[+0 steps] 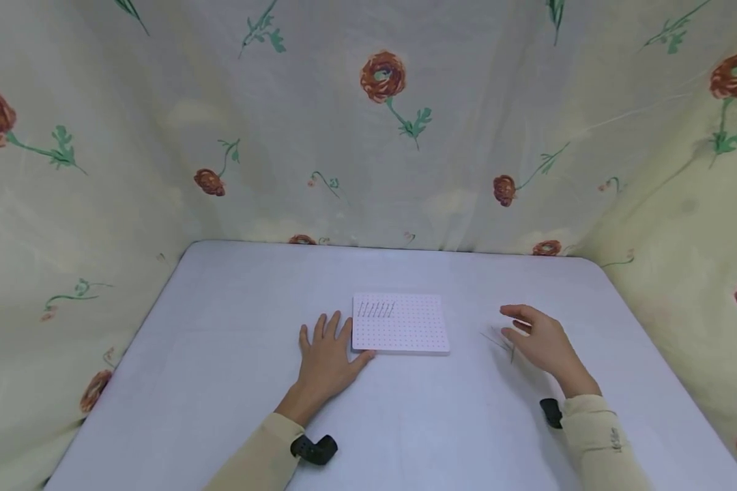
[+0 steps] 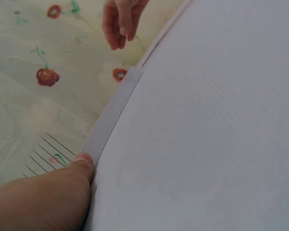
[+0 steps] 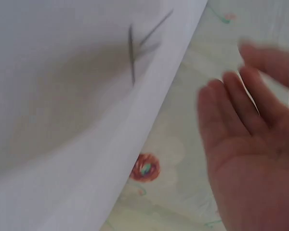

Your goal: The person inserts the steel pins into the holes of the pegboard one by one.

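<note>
A white perforated board [image 1: 414,331] lies on the table, with a row of several thin dark pins [image 1: 377,310] standing in its upper left holes. My left hand [image 1: 325,361] is spread flat at the board's left side, its thumb against the front edge; the left wrist view shows that thumb at the board's side wall [image 2: 113,113]. To the right, my right hand [image 1: 543,344] hovers over the table with bent, relaxed fingers and nothing visible between them. Below its fingertips lie a few loose thin pins [image 1: 496,340], blurred in the right wrist view [image 3: 132,55].
A white-covered table [image 1: 233,320] carries everything. Floral curtains [image 1: 344,150] hang behind it and at both sides. Each wrist wears a black device, one of them [image 1: 314,450] on the left sleeve.
</note>
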A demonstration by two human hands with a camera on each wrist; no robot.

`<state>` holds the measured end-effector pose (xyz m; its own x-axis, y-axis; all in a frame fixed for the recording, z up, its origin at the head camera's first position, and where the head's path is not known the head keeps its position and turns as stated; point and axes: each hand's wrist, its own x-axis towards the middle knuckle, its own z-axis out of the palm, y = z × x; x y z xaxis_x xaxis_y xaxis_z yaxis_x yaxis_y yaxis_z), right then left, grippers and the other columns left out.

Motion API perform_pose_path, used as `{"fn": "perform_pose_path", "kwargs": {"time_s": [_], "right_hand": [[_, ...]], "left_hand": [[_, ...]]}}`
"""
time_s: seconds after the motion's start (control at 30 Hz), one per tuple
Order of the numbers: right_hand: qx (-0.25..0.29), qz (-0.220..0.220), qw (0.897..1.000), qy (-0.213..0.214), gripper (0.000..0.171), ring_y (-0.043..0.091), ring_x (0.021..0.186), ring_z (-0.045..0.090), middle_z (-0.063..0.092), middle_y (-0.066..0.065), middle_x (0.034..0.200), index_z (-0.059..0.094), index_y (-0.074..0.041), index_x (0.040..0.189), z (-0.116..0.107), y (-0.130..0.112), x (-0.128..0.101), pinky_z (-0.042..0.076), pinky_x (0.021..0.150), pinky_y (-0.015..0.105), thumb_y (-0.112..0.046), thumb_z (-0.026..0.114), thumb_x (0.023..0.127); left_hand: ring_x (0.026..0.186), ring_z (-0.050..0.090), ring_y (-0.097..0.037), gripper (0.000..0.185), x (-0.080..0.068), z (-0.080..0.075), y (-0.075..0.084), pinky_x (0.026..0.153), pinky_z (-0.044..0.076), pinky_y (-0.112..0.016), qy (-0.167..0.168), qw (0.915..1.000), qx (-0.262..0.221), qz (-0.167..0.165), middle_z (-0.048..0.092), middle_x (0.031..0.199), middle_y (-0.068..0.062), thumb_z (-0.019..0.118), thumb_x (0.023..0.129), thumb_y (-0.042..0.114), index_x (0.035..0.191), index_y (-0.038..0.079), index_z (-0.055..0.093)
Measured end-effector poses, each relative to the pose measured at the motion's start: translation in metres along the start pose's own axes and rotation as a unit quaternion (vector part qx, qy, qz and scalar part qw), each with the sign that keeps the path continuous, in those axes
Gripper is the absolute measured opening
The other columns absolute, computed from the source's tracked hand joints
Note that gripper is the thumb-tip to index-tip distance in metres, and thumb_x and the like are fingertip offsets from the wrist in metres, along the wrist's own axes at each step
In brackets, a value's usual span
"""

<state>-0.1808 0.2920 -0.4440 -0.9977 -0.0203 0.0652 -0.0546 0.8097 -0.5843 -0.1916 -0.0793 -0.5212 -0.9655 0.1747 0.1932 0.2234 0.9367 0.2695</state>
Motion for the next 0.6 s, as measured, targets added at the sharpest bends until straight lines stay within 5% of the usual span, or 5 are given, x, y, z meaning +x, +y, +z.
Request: {"fn": "perform_pose_path", "kwargs": {"time_s": [0.2,0.6], "right_hand": [[-0.017,-0.009,0.994,-0.106,0.063,0.046,0.126,0.045,0.043,0.02,0.145,0.047,-0.007,0.138,-0.011,0.027,-0.006,0.041,0.101,0.053,-0.016,0.072,0.08],[-0.045,-0.018,0.992,-0.119,0.067,0.046,0.132,0.036,0.043,0.024,0.142,0.049,-0.004,0.134,-0.009,0.065,-0.01,0.032,0.105,0.057,-0.021,0.077,0.076]], "left_hand": [[0.141,0.025,-0.038,0.083,0.001,-0.001,-0.002,0.109,0.012,-0.067,0.004,1.0,-0.001,-0.002,0.035,0.151,-0.012,0.049,0.081,0.072,0.144,0.018,0.041],[0.14,0.028,-0.039,0.082,-0.002,-0.004,0.003,0.108,0.014,-0.068,0.009,0.9999,-0.004,0.004,0.037,0.15,-0.014,0.051,0.081,0.071,0.143,0.017,0.043]]}}
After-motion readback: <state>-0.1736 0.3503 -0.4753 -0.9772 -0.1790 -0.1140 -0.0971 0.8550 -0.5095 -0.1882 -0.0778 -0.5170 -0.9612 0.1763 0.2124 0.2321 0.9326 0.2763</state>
